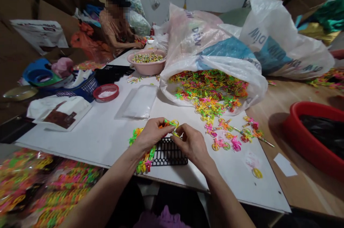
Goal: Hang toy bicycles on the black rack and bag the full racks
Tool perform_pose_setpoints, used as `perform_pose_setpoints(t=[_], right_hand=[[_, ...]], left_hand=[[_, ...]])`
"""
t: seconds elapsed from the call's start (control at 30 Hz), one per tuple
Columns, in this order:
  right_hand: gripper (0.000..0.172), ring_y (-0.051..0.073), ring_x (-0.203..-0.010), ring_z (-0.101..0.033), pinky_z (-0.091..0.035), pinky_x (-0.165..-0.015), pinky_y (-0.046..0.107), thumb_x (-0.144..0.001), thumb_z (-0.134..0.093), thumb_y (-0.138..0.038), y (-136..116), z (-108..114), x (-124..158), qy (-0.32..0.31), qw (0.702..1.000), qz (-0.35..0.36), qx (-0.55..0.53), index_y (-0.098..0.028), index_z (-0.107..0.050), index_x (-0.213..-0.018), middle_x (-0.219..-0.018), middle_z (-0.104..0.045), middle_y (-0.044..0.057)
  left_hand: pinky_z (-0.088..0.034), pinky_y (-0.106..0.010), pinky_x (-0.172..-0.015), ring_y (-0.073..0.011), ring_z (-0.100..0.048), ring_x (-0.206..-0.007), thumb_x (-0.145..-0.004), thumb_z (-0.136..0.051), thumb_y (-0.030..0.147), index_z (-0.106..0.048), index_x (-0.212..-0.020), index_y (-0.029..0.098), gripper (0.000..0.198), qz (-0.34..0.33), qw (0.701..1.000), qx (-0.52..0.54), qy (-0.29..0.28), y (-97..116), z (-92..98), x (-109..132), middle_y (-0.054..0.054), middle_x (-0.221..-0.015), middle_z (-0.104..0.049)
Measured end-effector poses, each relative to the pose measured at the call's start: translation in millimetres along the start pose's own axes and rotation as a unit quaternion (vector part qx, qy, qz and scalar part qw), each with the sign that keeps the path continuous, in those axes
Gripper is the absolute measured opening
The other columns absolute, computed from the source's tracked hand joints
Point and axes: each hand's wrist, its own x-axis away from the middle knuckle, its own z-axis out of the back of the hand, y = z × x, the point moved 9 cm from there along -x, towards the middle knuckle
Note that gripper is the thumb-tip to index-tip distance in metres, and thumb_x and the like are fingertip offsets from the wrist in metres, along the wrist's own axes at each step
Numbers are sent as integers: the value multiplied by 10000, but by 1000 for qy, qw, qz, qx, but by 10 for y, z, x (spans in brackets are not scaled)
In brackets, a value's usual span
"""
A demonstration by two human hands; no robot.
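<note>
My left hand (151, 134) pinches a small yellow-and-green plastic toy bicycle (175, 123) between thumb and fingers. On the other side of it, my right hand (192, 139) has its thumb and fingertips closed at the toy's lower edge; its exact grip is partly hidden. Both hands are just above a black plastic grid rack (172, 164) on the white tabletop. Colourful toy bicycles (144, 166) fill the rack's left end, partly covered by my left hand and forearm. Loose toy bicycles (220, 143) lie to the right of my right hand.
A large plastic sack (212, 59) spills toy bicycles onto the table. Clear plastic bags (141, 101) lie left of it. Behind stands a pink basin (147, 67) of small pieces; a red basin (294, 131) is at right. Another person (118, 23) sits at the far end.
</note>
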Motion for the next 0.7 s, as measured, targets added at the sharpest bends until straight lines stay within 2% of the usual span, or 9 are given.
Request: perform_pose_setpoints(t=[0.07,0.13,0.23,0.3,0.33,0.43,0.53,0.63,0.7], right_hand=[[125,100,-539,-463,-308,-513,208,-753,-607,-319,2,-46,-1,-35,998,-10,-56,-199,-585,-775,-641,-562,-34],[139,99,-541,-452,-299,-497,203,-755,-595,-328,17,-148,-12,-71,992,-11,-100,-189,-595,-748,-610,-527,-39],[169,100,-546,-441,-305,-498,202,-746,-589,-346,214,-339,-20,-63,989,-36,-129,-178,-589,-734,-591,-495,-43],[171,103,-542,-446,-326,-512,205,-716,-609,-342,455,-521,11,-44,987,-86,-128,-175,-573,-714,-578,-498,-46],[165,106,-547,-460,-341,-524,208,-703,-617,-332,563,-630,38,-44,984,-111,-130,-175,-568,-712,-581,-512,-45],[137,121,-588,-519,-386,-571,219,-716,-594,-306,671,-920,82,-48,976,-136,-163,-178,-582,-764,-645,-580,-27],[146,132,-642,-553,-412,-627,233,-783,-526,-278,514,-1099,31,-42,977,-98,-187,-181,-597,-867,-727,-622,-6],[113,155,-717,-568,-406,-668,245,-768,-556,-211,417,-1268,-6,-64,986,-93,-121,-162,-605,-856,-798,-639,34],[98,164,-745,-570,-392,-672,244,-752,-579,-184,413,-1301,2,-78,990,-98,-64,-153,-608,-840,-818,-637,50]], left_hand=[[-416,-255,-615,-131,-566,-661,-698,-636,437,-637,-777,150,298,-17,1000,-17,-20,86,7,45,-1,-700,-631],[-452,-285,-691,-162,-599,-757,-684,-654,430,-649,-867,160,326,-42,997,-64,-22,163,103,81,-27,-811,-665],[-472,-314,-738,-176,-605,-804,-673,-668,440,-625,-1016,166,441,-85,982,-158,63,217,475,173,-54,-927,-667],[-473,-323,-752,-175,-599,-807,-726,-621,433,-620,-1015,161,397,-126,958,-223,130,219,715,289,-59,-928,-661],[-470,-325,-769,-175,-595,-823,-764,-583,412,-625,-990,162,339,-152,944,-257,142,207,763,346,-57,-925,-656],[-450,-324,-840,-175,-578,-918,-832,-504,305,-624,-966,171,224,-227,904,-352,82,94,600,448,-56,-966,-639],[-445,-326,-856,-177,-568,-935,-843,-469,202,-615,-989,164,210,-252,879,-404,6,-88,307,430,-64,-971,-635],[-445,-335,-848,-184,-566,-911,-838,-445,144,-623,-945,163,209,-238,871,-429,-22,-209,157,354,-65,-918,-639],[-446,-338,-841,-184,-568,-906,-841,-446,151,-623,-939,169,203,-226,880,-417,-21,-230,161,337,-59,-911,-642]])
